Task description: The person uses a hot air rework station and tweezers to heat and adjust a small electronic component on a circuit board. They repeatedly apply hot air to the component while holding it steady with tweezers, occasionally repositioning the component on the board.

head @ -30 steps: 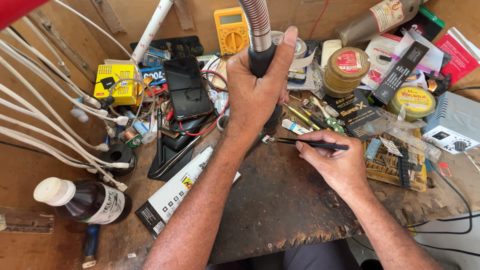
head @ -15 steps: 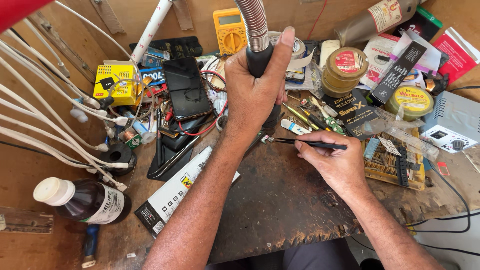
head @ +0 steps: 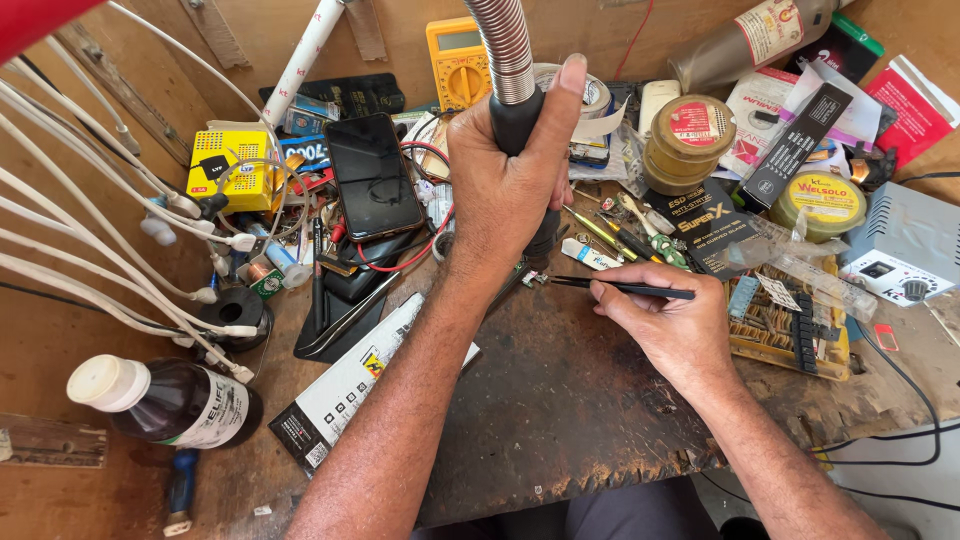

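Gripping the black handle (head: 520, 125) of a hot-air tool, the left hand (head: 505, 195) reaches up from bottom centre, forearm running diagonally up the frame, fingers closed round the handle and thumb pressed straight up along its right side. Handle stands near upright, long axis vertical, with a ribbed metal hose (head: 503, 50) rising out of its top and leaving the frame; the lower end points down at the counter (head: 560, 400), hidden behind the hand. Right hand (head: 660, 320) comes in from lower right, wrist low over the counter, fingers pinched shut on black tweezers (head: 620, 288). Tweezers lie nearly level, long axis left-right, tip pointing left at a tiny part (head: 535, 278) just below the left hand; whether the tip touches it cannot be told.

Packages: yellow perforated box (head: 235, 170) at left, near the white cables. Yellow multimeter (head: 458, 60) at the back, centre. Black phone (head: 372, 175) lies face up left of the left hand. Round brass-coloured tin with red label (head: 688, 140) right of the handle; round green-yellow tin (head: 825, 200) further right. Flat black packet with white lettering (head: 712, 225) between them, lower. Grey box with a knob (head: 900, 250) at far right. Dark bottle with white cap and white label (head: 165, 400) lies at lower left. Long white carton with black end (head: 350, 385) beside the left forearm.
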